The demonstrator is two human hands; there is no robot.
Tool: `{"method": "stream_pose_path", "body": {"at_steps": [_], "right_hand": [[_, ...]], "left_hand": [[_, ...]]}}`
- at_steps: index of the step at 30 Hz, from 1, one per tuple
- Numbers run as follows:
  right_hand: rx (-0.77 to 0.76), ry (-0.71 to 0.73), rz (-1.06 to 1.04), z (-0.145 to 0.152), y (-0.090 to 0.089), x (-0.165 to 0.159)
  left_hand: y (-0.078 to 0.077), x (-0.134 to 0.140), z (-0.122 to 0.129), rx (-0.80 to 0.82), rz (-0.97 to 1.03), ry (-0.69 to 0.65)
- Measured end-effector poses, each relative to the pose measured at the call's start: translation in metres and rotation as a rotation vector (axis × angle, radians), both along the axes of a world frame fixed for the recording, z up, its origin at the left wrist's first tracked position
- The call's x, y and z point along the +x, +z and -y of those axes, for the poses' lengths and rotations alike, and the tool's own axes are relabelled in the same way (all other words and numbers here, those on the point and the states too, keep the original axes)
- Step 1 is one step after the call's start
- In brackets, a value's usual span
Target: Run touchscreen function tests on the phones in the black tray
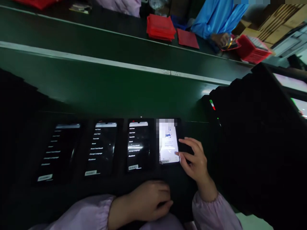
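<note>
White light fills the lit phone (169, 145), rightmost of four in a row along the table's (134, 92) near edge; the fingers of my right hand (197, 158) are spread apart, with fingertips at its lower right side; three dark phones (141, 140), their screens showing menus, lie leftward of it; my left hand (150, 199) is between the row and the near edge, fingers curled, though I cannot tell whether they are fully closed; beyond the table's far edge are a red stack (160, 27) and, farther right, a co-worker's hand (222, 40).
</note>
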State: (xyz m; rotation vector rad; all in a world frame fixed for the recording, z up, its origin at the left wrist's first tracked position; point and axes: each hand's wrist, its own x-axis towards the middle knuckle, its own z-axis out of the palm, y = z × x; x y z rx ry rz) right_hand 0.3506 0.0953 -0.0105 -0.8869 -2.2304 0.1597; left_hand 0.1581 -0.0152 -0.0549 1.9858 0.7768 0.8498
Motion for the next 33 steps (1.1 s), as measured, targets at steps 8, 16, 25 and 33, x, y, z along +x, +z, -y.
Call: {"method": "stream_pose_path", "body": {"at_steps": [8,16,25,33], "right_hand": [[-0.001,-0.102,-0.086,0.007,0.009,-0.015],[-0.008,-0.119,-0.096,0.011,0.004,-0.019],[-0.026,-0.165,-0.095,0.01,-0.002,-0.019],[0.001,-0.057,-0.004,0.011,0.001,-0.021]], "left_hand": [[-0.003,0.0,0.003,0.003,-0.014,0.002],[-0.003,0.0,-0.002,-0.019,0.025,-0.006],[0.003,-0.005,-0.007,-0.102,0.074,-0.033],[0.001,-0.005,-0.006,-0.151,0.046,-0.045]]}}
